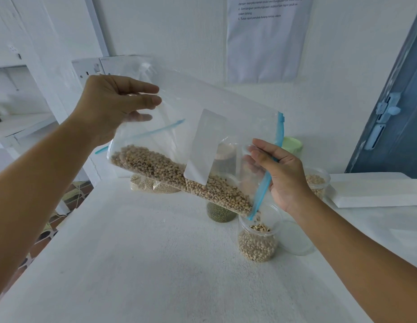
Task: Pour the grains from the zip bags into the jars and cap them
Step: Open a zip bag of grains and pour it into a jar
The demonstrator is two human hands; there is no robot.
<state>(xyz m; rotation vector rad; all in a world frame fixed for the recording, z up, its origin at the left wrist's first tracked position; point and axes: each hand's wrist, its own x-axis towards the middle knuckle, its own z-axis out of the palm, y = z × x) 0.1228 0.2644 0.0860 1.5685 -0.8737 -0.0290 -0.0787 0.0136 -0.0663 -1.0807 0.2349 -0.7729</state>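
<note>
pouring step: left hand (114, 106) grips the raised zip bag (191, 136), right hand (279, 176) pinches its mouth over the open jar (257, 241); next, tilt further to empty it

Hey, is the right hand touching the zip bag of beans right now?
Touching. The head view shows the right hand pinching the zip bag at its blue zipper edge, fingers curled round the plastic with no gap.

Bright, diffuse light; warped edges
</note>
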